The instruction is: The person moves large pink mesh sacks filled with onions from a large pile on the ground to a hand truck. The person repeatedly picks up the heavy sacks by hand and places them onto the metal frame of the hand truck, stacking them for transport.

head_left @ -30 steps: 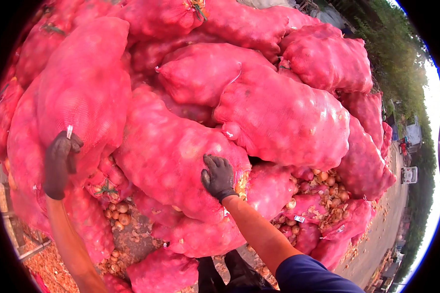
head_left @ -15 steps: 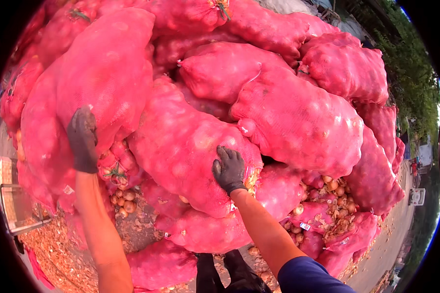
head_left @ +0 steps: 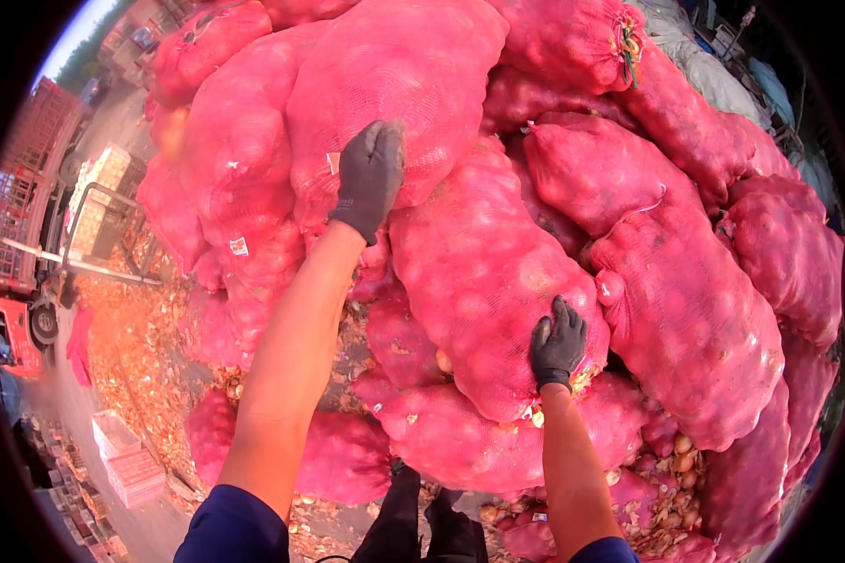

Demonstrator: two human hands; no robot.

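Observation:
My left hand [head_left: 372, 176], in a dark glove, grips the lower part of a bulging pink mesh onion sack [head_left: 399, 80], its fingers curled against the net. A label hangs beside the wrist. My right hand [head_left: 558, 343], gloved too, lies on the near end of another full onion sack [head_left: 483, 272], with the fingers spread over the mesh. Onions show through the net. What lies beneath my left palm is hidden.
More onion sacks [head_left: 690, 328] are heaped behind and to the right. Loose onions [head_left: 683, 460] lie among the near ones. Dry skins [head_left: 127, 338] litter the ground at left, near a metal-framed cart [head_left: 99, 220], stacked crates [head_left: 131, 460] and a red truck [head_left: 14, 333].
My view has swung left, so the sacks sit further right and the truck and crates have come in. My left hand now looks curled into the upper sack; my right remains on its sack.

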